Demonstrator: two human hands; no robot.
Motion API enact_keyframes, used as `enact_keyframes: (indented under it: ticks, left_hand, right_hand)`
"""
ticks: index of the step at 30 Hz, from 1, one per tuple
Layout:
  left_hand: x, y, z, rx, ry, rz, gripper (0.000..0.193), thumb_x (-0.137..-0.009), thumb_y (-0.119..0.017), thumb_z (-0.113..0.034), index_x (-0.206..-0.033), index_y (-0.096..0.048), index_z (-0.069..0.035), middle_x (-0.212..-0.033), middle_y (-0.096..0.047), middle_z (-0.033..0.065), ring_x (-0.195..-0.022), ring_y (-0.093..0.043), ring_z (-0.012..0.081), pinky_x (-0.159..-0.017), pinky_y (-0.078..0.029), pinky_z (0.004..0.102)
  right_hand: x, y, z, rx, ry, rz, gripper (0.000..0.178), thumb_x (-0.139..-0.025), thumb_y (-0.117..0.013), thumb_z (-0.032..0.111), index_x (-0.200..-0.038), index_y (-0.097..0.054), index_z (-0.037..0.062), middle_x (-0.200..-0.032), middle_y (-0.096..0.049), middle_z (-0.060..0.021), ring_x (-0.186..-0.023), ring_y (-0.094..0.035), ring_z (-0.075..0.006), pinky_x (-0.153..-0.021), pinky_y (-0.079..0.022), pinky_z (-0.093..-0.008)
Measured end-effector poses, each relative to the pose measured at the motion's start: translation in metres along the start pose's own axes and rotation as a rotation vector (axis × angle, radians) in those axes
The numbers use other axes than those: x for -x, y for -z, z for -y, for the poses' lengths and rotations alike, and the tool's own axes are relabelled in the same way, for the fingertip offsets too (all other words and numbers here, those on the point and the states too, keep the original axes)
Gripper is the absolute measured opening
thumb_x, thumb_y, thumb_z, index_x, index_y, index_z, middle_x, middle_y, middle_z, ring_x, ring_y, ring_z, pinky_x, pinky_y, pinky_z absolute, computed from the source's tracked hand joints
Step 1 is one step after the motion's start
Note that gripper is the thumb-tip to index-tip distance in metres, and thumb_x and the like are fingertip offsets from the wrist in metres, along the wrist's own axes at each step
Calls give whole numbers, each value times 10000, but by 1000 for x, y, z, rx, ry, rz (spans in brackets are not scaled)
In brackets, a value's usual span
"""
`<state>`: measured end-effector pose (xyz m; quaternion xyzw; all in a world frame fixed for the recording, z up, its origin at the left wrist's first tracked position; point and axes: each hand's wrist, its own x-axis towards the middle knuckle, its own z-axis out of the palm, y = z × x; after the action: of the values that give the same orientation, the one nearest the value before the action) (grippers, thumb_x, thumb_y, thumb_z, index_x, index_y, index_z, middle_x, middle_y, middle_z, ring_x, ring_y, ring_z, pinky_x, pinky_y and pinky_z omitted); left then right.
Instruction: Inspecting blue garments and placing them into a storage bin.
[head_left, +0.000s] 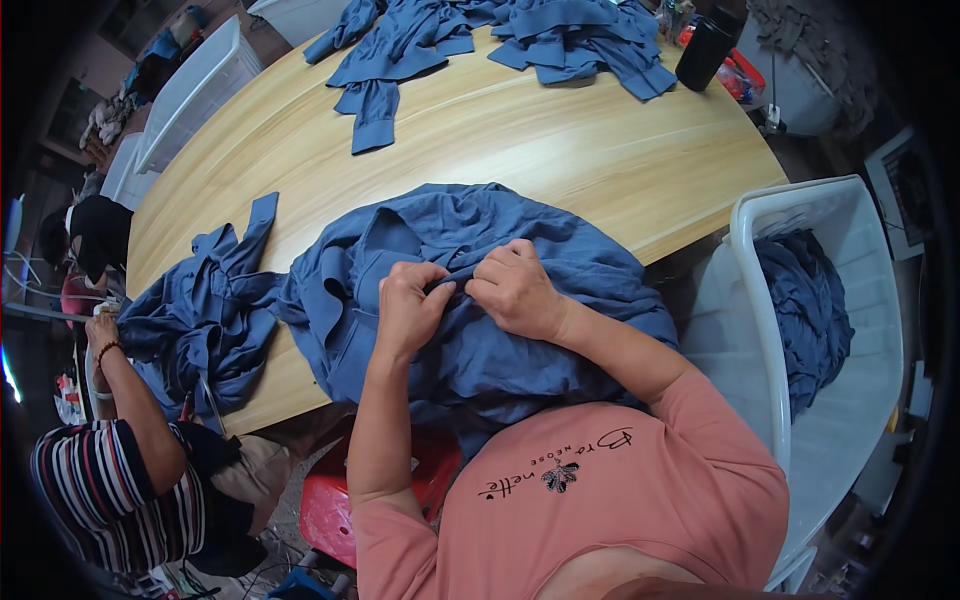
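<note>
A large blue garment (540, 370) lies bunched over the near edge of the wooden table in front of me and hangs toward my lap. My left hand (408, 305) is closed in a pinch on a fold of it, thumb turned inward. Close beside it, my right hand (518, 292) grips the same fold, fingers curled over the cloth. The fold runs between both hands, and its pinched edge is partly hidden by the fingers. Left of my hands, a wide band-like piece of the garment stands up in a loop.
Another blue garment (215, 310) lies at the left, by a co-worker in a striped shirt (130, 490). More blue garments (585, 45) and a black bottle (707, 48) are across the table (480, 125). A white bin (745, 260) holding blue cloth stands at right; a red stool (330, 500) is below.
</note>
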<state>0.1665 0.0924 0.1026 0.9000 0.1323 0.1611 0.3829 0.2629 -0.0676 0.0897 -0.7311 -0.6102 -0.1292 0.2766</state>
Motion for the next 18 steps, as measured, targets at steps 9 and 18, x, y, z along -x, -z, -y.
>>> enact_keyframes:
  ticks: [9,18]
  left_hand:
    - [11,16,-7,-43,-18,101,117,-662,-648,-55,-770,-648,-9,-768,-627,105,-820,-562,255,-737,-447,329]
    - [19,15,-12,-238,-108,78,109,-639,-630,-52,-747,-643,-59,-772,-611,96,-915,-538,292,-772,-396,399]
  right_hand:
    - [9,3,13,-174,154,-206,154,-707,-606,40,-848,-575,92,-762,-550,4,-773,-559,-175,-810,-362,-374]
    - [12,4,17,-105,161,-186,129,-685,-637,63,-807,-613,94,-628,-468,12,-625,-496,-163,-758,-372,-359]
